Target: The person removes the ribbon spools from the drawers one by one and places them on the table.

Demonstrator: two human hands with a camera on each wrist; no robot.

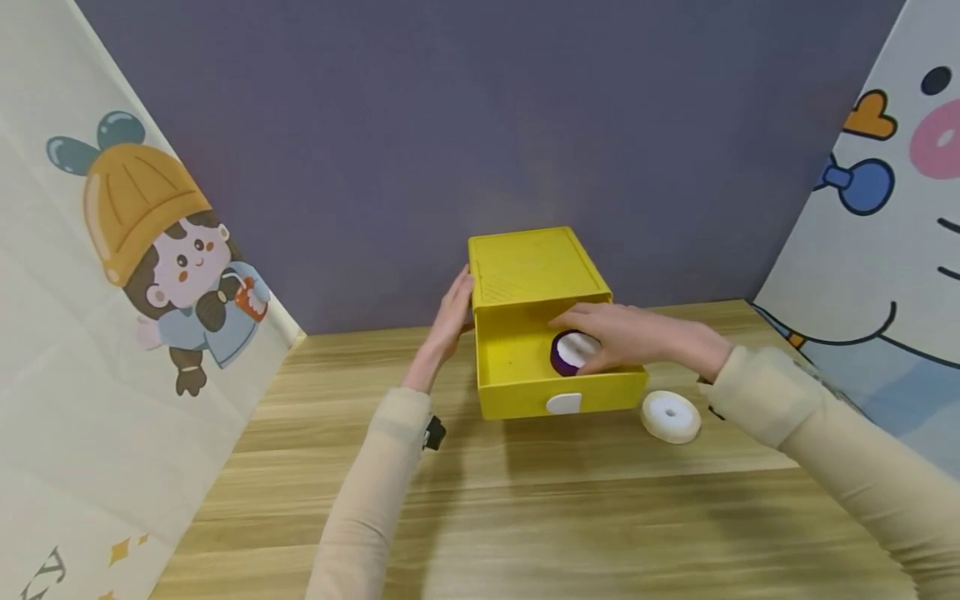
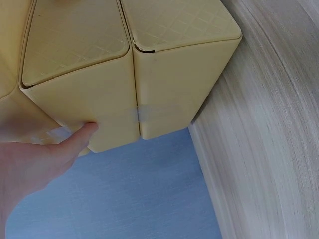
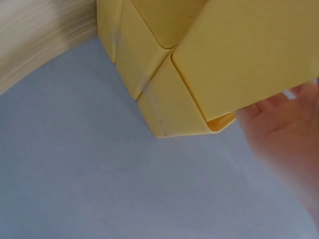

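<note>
A yellow drawer cabinet (image 1: 536,267) stands against the dark back wall, and its top drawer (image 1: 517,398), with a white handle (image 1: 564,404), is pulled out. Inside the drawer my right hand (image 1: 626,333) grips a purple-edged ribbon spool with a white face (image 1: 576,348), fingers over the far side and thumb on the near side. My left hand (image 1: 452,312) rests flat along the cabinet's left side; in the left wrist view its thumb (image 2: 82,137) touches the yellow side panel. In the right wrist view the drawer wall hides the right fingers and the spool.
A cream ribbon spool (image 1: 671,417) lies on the wooden table (image 1: 525,533), just right of the drawer. Cartoon-printed panels (image 1: 187,267) flank both sides. The wrist views show stacked yellow drawer units (image 2: 184,89) beside the blue-grey wall (image 2: 134,199).
</note>
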